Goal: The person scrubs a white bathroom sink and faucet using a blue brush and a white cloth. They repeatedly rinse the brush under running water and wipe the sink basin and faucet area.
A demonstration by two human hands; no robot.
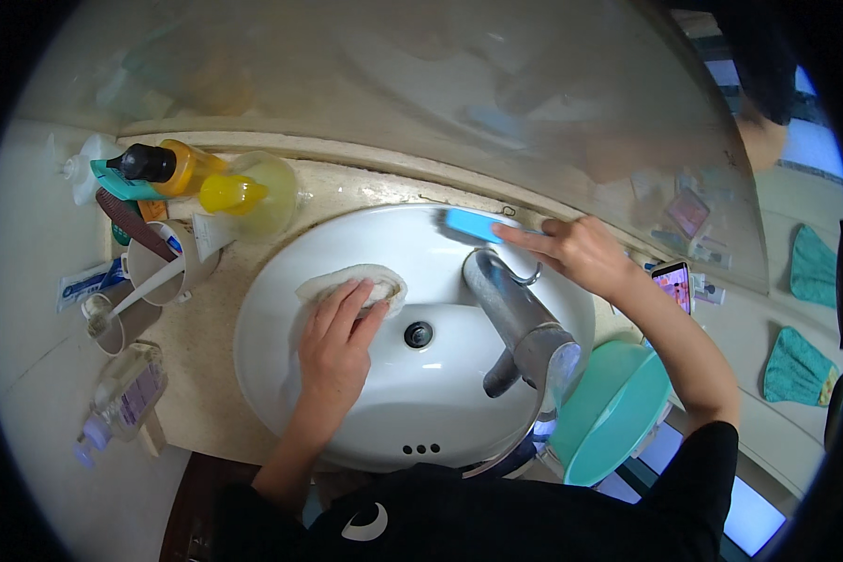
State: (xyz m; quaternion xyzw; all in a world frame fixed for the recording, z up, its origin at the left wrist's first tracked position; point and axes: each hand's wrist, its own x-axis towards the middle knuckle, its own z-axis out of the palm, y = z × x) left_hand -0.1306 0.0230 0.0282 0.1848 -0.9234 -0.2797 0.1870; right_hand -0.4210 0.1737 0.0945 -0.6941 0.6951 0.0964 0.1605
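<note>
My left hand (341, 337) rests on a folded off-white cloth (372, 279) inside the left part of the white oval sink (435, 393), with its fingers over the cloth. At the sink's back rim, my right hand (576, 253) holds a blue brush (472, 225), its index finger stretched along the top. The brush's bristles look dark and lie mostly hidden on its far side. Below my right hand stands the metal faucet (513, 302), with a small curved hook or rod at its base. The round drain (419, 335) lies between my left hand and the faucet.
At the left stand a yellow spray bottle (253, 197), an amber pump bottle (190, 168), cups (190, 260) with a comb and brush, and a clear bottle (130, 397). A turquoise basin (611, 414) is at the right, near a phone (673, 284). A mirror (407, 84) rises behind.
</note>
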